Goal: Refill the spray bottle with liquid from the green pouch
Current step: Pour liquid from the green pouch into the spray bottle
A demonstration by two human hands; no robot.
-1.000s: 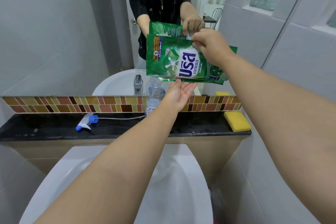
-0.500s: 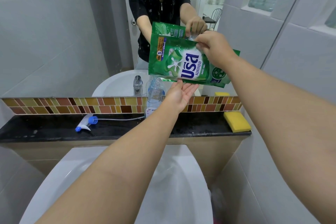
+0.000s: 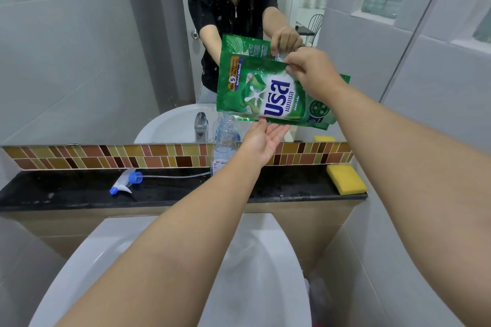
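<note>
A green pouch (image 3: 260, 93) with white lettering hangs tilted in front of the mirror, its lower left corner just above the open neck of a clear spray bottle (image 3: 226, 141). The bottle stands on the black ledge (image 3: 66, 194). My right hand (image 3: 310, 71) pinches the pouch's top edge. My left hand (image 3: 263, 141) is palm up with fingers spread, touching the pouch's bottom edge from below. The bottle's white and blue spray head (image 3: 125, 183) lies on the ledge to the left, its tube stretched toward the bottle.
A yellow sponge (image 3: 346, 179) lies at the ledge's right end. A chrome tap (image 3: 201, 127) stands left of the bottle. A white basin (image 3: 252, 273) sits below my arms. The mirror (image 3: 79, 48) behind reflects a person; tiled walls close both sides.
My right hand has lifted the pouch's top edge, turning the pouch more upright with its lower left corner nearer the bottle's neck. My left hand stays under the bottom edge.
</note>
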